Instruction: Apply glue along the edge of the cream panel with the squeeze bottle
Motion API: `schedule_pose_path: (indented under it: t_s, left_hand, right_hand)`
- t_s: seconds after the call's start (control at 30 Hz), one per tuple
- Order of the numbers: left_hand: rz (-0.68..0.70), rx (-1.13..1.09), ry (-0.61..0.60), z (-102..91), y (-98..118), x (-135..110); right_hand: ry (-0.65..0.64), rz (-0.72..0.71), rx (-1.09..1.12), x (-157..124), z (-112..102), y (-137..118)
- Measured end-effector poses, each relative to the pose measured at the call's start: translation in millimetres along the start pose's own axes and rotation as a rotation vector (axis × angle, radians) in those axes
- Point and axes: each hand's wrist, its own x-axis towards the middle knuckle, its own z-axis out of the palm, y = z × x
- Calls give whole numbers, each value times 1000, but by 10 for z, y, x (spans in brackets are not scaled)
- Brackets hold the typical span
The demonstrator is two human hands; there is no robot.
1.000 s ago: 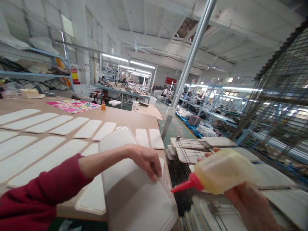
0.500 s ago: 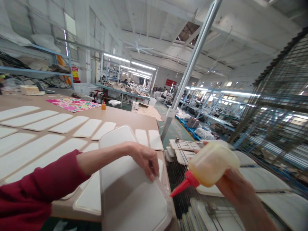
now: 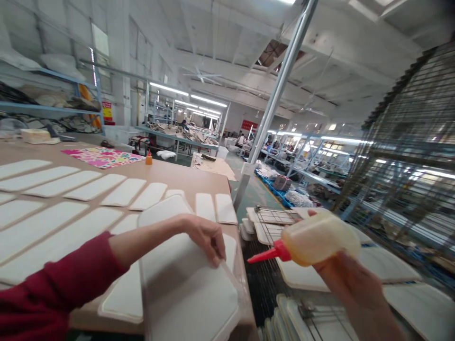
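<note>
Head view — tan worktable (image 3: 185,173), white panels (image 3: 88,188), factory hall

The glue bottle (image 3: 318,238) is soft, cloudy plastic with a yellowish sheen and a smooth, glossy red plastic nozzle (image 3: 265,255). The big white panel (image 3: 185,279) looks matt and faintly grainy, like foam or pressed fabric, with a clear glossy plastic film along its edge. The table (image 3: 185,173) is smooth, matt tan board. The sleeve (image 3: 53,293) is soft dark-red knit cloth. The racks (image 3: 401,156) are dull grey metal wire. The post (image 3: 273,102) is brushed, slightly shiny metal.
</note>
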Motion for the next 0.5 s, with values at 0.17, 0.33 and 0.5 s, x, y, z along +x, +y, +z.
schedule_pose_path:
  t_s: [0.17,0.33,0.5]
  left_hand:
    - [97,-57,-90,52,119,144]
    - [96,-70,-173,80,220,181]
    - [124,-110,-231,126,225,191]
  right_hand:
    - [27,74,-78,-170,118,16]
    - [-21,93,-88,-199,127,71]
    - [27,128,-124,-168,194,57]
